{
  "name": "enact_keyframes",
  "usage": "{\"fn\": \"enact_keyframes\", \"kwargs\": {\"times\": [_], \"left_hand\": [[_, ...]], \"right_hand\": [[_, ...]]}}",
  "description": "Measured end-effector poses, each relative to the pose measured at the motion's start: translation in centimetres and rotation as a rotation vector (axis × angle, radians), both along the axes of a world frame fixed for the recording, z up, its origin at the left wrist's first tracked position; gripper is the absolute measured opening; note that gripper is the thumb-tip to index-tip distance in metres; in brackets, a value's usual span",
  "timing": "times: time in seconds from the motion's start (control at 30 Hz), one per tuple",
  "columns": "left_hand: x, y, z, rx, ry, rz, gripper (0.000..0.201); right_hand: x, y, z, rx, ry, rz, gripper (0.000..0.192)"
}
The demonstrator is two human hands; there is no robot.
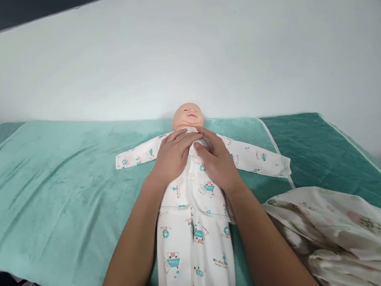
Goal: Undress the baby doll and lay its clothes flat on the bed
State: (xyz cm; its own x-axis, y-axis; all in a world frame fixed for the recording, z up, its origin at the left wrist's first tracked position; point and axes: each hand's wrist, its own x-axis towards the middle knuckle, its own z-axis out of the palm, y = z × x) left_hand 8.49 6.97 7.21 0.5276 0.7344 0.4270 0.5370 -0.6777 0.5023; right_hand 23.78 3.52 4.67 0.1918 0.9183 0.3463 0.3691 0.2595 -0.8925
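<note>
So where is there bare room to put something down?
The biggest bare patch is the light green blanket, left of the doll. A smaller one is the dark green mat, between the nearby sleeve and its right edge, beyond the crumpled cloth. It's crowded on the shirt, under the left hand and right hand.

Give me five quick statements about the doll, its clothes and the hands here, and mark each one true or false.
1. The left hand and right hand are both on the shirt. True.
2. The doll lies face down. False: it faces up.
3. Both sleeves are folded inward. False: they stretch out to the sides.
4. A crumpled cloth lies at the right of the picture. True.
5. The trousers are plain. False: they carry printed pictures.
</note>
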Motion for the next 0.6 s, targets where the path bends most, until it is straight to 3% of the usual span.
{"fn": "enact_keyframes", "kwargs": {"times": [0.13, 0.27, 0.43, 0.6], "left_hand": [[0.2, -0.6, 0.2, -0.030, -0.192, 0.072, 0.036], [0.2, -1.6, 0.1, -0.096, -0.314, 0.149, 0.029], [-0.3, -3.4, -0.5, -0.125, -0.391, 0.121, 0.030], [-1.0, -4.4, -0.8, -0.157, -0.454, 0.111, 0.029]], "right_hand": [[-0.3, -0.4, -0.1, -0.034, 0.118, -0.049, 0.044], [-0.7, -1.3, -0.2, 0.058, 0.062, -0.049, 0.034], [-1.0, -3.3, -0.8, 0.235, -0.033, -0.036, 0.020], [-1.0, -4.7, -1.4, 0.278, -0.087, -0.023, 0.021]]}}
